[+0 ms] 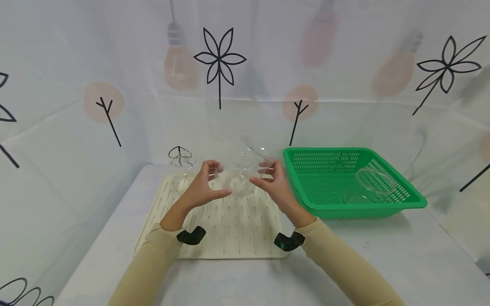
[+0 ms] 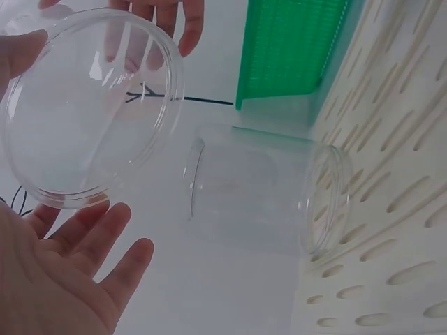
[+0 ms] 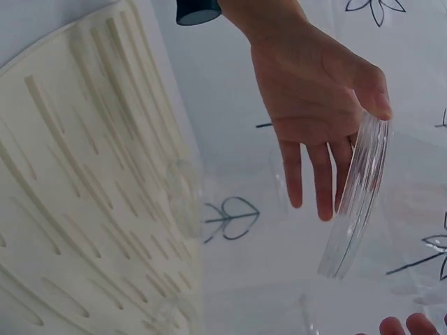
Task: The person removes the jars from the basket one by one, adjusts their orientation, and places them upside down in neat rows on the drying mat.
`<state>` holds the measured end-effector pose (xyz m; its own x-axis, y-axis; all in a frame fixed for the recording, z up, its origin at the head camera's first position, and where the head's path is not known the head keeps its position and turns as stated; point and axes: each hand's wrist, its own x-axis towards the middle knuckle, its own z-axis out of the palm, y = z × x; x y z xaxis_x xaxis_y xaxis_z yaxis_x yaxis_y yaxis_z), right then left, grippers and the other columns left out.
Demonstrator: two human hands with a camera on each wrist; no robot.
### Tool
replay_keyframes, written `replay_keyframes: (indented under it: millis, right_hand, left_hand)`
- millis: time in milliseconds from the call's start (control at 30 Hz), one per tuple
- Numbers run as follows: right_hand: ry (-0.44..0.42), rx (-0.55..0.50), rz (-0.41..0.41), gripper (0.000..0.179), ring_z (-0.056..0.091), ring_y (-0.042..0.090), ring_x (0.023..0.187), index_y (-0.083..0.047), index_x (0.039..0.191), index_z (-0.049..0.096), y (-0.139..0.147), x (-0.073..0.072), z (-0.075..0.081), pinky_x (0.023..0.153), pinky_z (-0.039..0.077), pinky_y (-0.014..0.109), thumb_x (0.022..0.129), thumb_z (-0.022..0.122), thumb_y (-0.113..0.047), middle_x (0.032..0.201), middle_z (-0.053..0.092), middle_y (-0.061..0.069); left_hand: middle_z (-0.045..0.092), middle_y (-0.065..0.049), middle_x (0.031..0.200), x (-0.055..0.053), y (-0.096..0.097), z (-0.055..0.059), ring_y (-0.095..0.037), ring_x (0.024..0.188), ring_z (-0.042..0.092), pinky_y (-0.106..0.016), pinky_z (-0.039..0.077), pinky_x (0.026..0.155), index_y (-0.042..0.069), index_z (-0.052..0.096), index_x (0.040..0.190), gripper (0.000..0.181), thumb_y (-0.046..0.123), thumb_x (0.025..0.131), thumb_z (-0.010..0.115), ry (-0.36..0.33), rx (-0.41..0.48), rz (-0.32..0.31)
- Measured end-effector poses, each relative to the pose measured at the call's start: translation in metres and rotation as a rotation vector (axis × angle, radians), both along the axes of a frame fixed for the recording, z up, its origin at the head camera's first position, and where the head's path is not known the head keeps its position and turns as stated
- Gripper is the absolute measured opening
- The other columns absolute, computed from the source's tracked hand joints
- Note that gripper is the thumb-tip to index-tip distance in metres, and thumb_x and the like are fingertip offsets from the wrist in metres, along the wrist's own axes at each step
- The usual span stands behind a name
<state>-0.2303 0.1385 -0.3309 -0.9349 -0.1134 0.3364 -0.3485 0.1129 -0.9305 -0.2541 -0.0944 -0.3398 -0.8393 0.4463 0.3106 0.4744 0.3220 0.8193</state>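
Note:
My left hand point(image 2: 63, 272) grips a clear round lid point(image 2: 91, 108) by its rim, thumb on one side and fingers at the other. The right wrist view shows this lid point(image 3: 356, 199) edge-on, tilted. My right hand point(image 1: 273, 182) is just right of it, thumb and fingers bent around another clear piece point(image 1: 264, 153); I cannot tell its exact shape. Only a few right fingertips point(image 3: 412, 324) enter the right wrist view. Below the hands a clear jar point(image 2: 251, 188) stands on the cream ridged mat point(image 1: 229, 242). A second clear jar point(image 1: 183, 161) is at the mat's back left.
A green basket point(image 1: 317, 210) stands right of the mat, with a clear container point(image 1: 375, 180) leaning inside. White table point(image 1: 214, 284) shows in front of the mat. Behind rises a printed white cloth point(image 1: 256, 119).

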Motion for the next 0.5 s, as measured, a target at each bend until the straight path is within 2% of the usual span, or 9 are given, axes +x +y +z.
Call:
replay_keyframes:
  millis: [233,500]
  right_hand:
    - [0.036,-0.011,0.074,0.076,0.045,0.034,0.113,-0.005,0.139,0.024,-0.0025,0.0014,0.0078,0.089,0.043,0.038,0.079,0.07,-0.008,0.127,0.041,0.016]
    - [0.038,0.06,0.1,0.08,0.046,0.029,0.111,-0.009,0.14,0.023,-0.0027,0.0022,0.0103,0.084,0.049,0.038,0.078,0.073,-0.009,0.13,0.04,0.017]
  left_hand:
    - [0.035,-0.015,0.137,0.0004,-0.0006,-0.006,-0.028,0.128,0.035,-0.043,0.03,0.105,0.002,0.025,0.135,0.081,0.023,0.077,0.077,0.005,-0.049,-0.02]
    - [0.035,-0.014,0.137,0.0013,-0.0022,-0.0075,-0.027,0.126,0.036,-0.042,0.03,0.105,0.003,0.024,0.137,0.088,0.031,0.074,0.079,-0.014,-0.088,-0.01]
